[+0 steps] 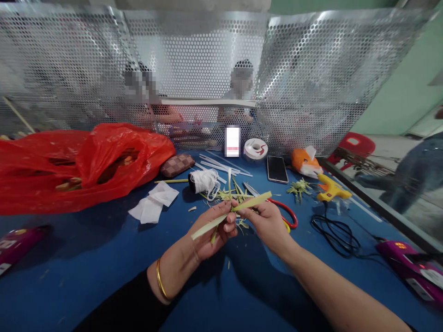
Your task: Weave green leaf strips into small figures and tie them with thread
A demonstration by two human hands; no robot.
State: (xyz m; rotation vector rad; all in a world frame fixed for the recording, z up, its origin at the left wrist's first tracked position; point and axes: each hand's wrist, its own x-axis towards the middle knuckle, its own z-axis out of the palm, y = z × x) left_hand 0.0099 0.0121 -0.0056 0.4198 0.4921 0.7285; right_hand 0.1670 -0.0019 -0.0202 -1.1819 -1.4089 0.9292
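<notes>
My left hand [212, 230], below a gold bangle, pinches a small knot of pale green leaf strips [254, 201] between thumb and fingers. One long strip crosses the fingers from lower left to upper right, and a thinner one stands upright. My right hand [268, 225] is closed on the right-hand part of the long strip, thumb against fingers. Just beyond both hands lie thin green leaf scraps [238, 186]. Red-handled scissors [290, 216] lie partly hidden behind my right hand. A spool of white thread [205, 181] stands beyond my left hand.
A red plastic bag [131, 143] fills the left, near white tissues [154, 203] and a checked pouch [177, 165]. A tape roll [255, 149], phone [277, 169], yellow glue gun [332, 188] and black cable [335, 235] lie right. A perforated metal screen [211, 50] closes off the back; people sit behind it.
</notes>
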